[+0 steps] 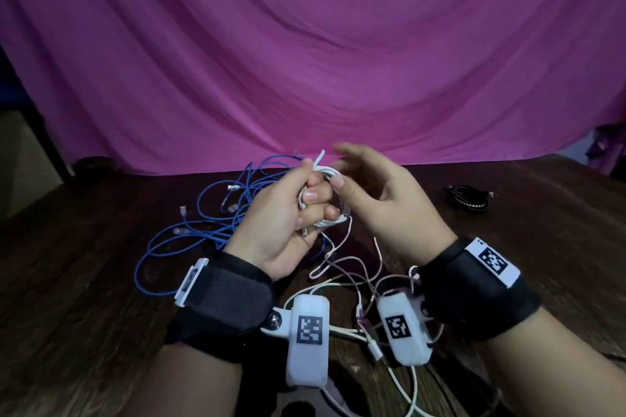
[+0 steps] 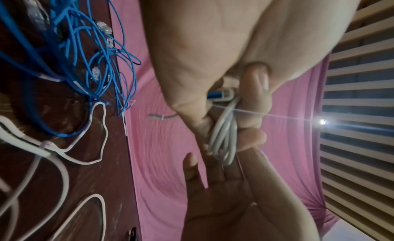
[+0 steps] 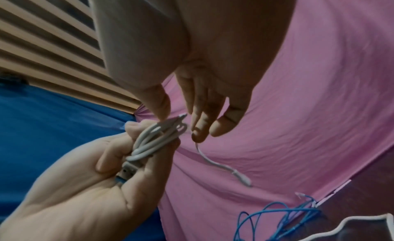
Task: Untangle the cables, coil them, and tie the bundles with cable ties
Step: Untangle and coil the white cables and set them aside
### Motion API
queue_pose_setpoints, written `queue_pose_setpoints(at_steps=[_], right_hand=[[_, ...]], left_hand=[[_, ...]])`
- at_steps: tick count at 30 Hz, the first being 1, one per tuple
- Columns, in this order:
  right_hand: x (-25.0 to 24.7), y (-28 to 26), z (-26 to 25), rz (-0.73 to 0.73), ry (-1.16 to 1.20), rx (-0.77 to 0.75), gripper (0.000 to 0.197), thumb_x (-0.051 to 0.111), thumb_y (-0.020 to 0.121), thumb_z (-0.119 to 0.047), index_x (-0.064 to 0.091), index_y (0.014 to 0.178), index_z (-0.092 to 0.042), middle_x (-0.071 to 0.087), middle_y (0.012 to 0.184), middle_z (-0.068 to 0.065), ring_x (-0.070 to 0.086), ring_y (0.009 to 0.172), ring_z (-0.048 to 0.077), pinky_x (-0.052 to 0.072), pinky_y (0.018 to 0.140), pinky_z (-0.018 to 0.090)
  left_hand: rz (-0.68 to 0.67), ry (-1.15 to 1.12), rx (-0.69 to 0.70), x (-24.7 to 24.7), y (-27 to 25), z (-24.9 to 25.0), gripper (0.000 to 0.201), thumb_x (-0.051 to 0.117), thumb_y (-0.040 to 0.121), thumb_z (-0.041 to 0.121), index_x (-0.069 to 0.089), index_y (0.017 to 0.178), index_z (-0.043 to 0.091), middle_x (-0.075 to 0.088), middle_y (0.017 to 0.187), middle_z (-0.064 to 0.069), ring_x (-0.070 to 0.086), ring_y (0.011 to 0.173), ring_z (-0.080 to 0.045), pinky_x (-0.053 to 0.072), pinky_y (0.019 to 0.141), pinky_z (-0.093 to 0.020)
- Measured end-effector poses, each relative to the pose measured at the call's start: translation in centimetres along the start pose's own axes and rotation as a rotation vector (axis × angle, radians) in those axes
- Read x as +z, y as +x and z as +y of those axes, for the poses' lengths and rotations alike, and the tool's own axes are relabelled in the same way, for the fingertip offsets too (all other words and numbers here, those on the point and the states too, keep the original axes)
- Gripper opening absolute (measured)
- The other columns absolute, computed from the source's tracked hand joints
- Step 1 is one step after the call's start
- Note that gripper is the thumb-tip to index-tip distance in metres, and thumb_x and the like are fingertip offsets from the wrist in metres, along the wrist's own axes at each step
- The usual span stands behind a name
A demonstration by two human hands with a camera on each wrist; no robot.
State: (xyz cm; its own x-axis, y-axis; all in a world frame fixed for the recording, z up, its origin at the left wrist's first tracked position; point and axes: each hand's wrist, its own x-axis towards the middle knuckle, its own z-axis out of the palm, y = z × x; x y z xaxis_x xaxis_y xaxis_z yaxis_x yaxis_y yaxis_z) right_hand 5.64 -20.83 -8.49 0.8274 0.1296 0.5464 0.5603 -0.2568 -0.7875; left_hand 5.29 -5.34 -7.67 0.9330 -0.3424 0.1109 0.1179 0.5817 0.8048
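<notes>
My left hand (image 1: 315, 195) grips a small coil of white cable (image 1: 330, 174) held above the table; a USB plug (image 3: 127, 170) sticks out of the fist. In the right wrist view the coil (image 3: 153, 140) sits between the left thumb and fingers. My right hand (image 1: 352, 166) hovers just right of the coil with its fingers straight, thumb touching the coil's edge. A thin white loose end (image 3: 215, 163) hangs down below the right fingertips (image 3: 198, 135). A short white tip (image 1: 320, 156) pokes up above the coil.
A tangle of blue network cables (image 1: 216, 213) lies on the dark wooden table (image 1: 84, 281) to the left. Loose white and pinkish cables (image 1: 352, 274) sprawl near my wrists. A black bundled cable (image 1: 469, 201) lies at the right. Pink cloth (image 1: 305, 61) hangs behind.
</notes>
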Motion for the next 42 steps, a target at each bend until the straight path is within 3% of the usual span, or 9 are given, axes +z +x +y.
queue_pose_setpoints(at_steps=[8, 12, 14, 20, 29, 32, 36, 38, 42], right_hand=[[-0.6, -0.3, -0.5, -0.026, 0.161, 0.111, 0.043, 0.059, 0.103, -0.014, 0.053, 0.145, -0.016, 0.062, 0.138, 0.007, 0.062, 0.125, 0.019, 0.047, 0.110, 0.045], [-0.4, -0.5, -0.9, -0.113, 0.418, 0.190, 0.038, 0.060, 0.099, -0.022, 0.060, 0.134, -0.007, 0.063, 0.130, 0.030, 0.061, 0.116, 0.039, 0.040, 0.107, 0.071], [-0.8, -0.5, -0.9, -0.187, 0.315, 0.150, 0.034, 0.060, 0.101, -0.009, 0.059, 0.134, -0.004, 0.067, 0.127, 0.025, 0.063, 0.122, 0.041, 0.044, 0.110, 0.062], [-1.0, 0.0, -0.5, -0.089, 0.198, 0.194, 0.025, 0.061, 0.097, 0.006, 0.064, 0.121, -0.002, 0.072, 0.099, 0.029, 0.066, 0.083, 0.029, 0.054, 0.086, 0.048], [-0.7, 0.3, -0.7, -0.142, 0.922, 0.401, 0.061, 0.063, 0.090, 0.006, 0.044, 0.146, -0.012, 0.065, 0.080, 0.016, 0.062, 0.071, 0.025, 0.058, 0.076, 0.036], [-0.3, 0.1, -0.8, -0.152, 0.765, 0.351, 0.072, 0.064, 0.084, 0.011, 0.041, 0.148, -0.013, 0.064, 0.089, 0.024, 0.064, 0.084, 0.032, 0.053, 0.090, 0.042], [0.0, 0.1, -0.6, -0.021, 0.469, 0.282, 0.054, 0.062, 0.092, 0.013, 0.046, 0.137, -0.012, 0.069, 0.093, 0.017, 0.068, 0.077, 0.025, 0.058, 0.088, 0.042], [0.1, 0.1, -0.5, 0.055, 0.290, 0.244, 0.040, 0.064, 0.092, 0.009, 0.051, 0.124, -0.013, 0.070, 0.092, 0.013, 0.071, 0.074, 0.024, 0.058, 0.089, 0.049], [-0.4, -0.1, 0.1, 0.158, -0.292, 0.106, 0.019, 0.078, 0.087, -0.025, 0.060, 0.085, -0.019, 0.065, 0.070, -0.003, 0.058, 0.060, 0.008, 0.049, 0.063, 0.029]], left_hand=[[-0.107, -0.016, -0.050, -0.1, 0.0, -0.4, 0.035, 0.046, 0.103, 0.036, 0.045, 0.072, 0.021, 0.029, 0.057, 0.009, 0.023, 0.031, -0.002, 0.045, 0.058, -0.019], [-0.130, -0.035, -0.048, -0.5, -0.1, 0.0, 0.036, 0.047, 0.101, 0.037, 0.046, 0.069, 0.022, 0.030, 0.054, 0.011, 0.024, 0.029, -0.002, 0.045, 0.058, -0.018], [-0.112, -0.015, -0.032, -0.7, 0.1, 0.1, 0.036, 0.045, 0.103, 0.037, 0.046, 0.071, 0.021, 0.032, 0.054, 0.010, 0.026, 0.031, -0.003, 0.047, 0.063, -0.019], [0.030, 0.434, 0.164, -1.3, 0.8, -0.8, 0.035, 0.041, 0.108, 0.030, 0.049, 0.078, 0.014, 0.051, 0.066, 0.002, 0.050, 0.052, -0.011, 0.046, 0.087, -0.039], [0.125, 0.712, 0.299, -1.6, 1.3, -1.6, 0.034, 0.049, 0.103, 0.044, 0.063, 0.080, 0.022, 0.058, 0.081, -0.011, 0.060, 0.078, -0.023, 0.052, 0.086, -0.050], [0.167, 0.782, 0.349, -1.7, 1.2, -1.8, 0.042, 0.048, 0.100, 0.047, 0.061, 0.087, 0.009, 0.059, 0.081, -0.016, 0.056, 0.079, -0.026, 0.051, 0.088, -0.059], [0.202, 0.823, 0.478, -1.5, 1.5, -2.1, 0.036, 0.047, 0.107, 0.030, 0.059, 0.074, 0.021, 0.063, 0.067, 0.012, 0.058, 0.065, -0.002, 0.048, 0.067, -0.020], [0.223, 0.854, 0.496, -1.5, 1.7, -2.3, 0.036, 0.047, 0.107, 0.028, 0.056, 0.073, 0.019, 0.060, 0.066, 0.010, 0.059, 0.064, -0.003, 0.047, 0.064, -0.017], [0.293, 0.876, 0.556, -2.1, 1.8, -1.8, 0.039, 0.048, 0.106, 0.030, 0.054, 0.073, 0.012, 0.056, 0.067, -0.002, 0.062, 0.064, -0.011, 0.046, 0.062, -0.014]])
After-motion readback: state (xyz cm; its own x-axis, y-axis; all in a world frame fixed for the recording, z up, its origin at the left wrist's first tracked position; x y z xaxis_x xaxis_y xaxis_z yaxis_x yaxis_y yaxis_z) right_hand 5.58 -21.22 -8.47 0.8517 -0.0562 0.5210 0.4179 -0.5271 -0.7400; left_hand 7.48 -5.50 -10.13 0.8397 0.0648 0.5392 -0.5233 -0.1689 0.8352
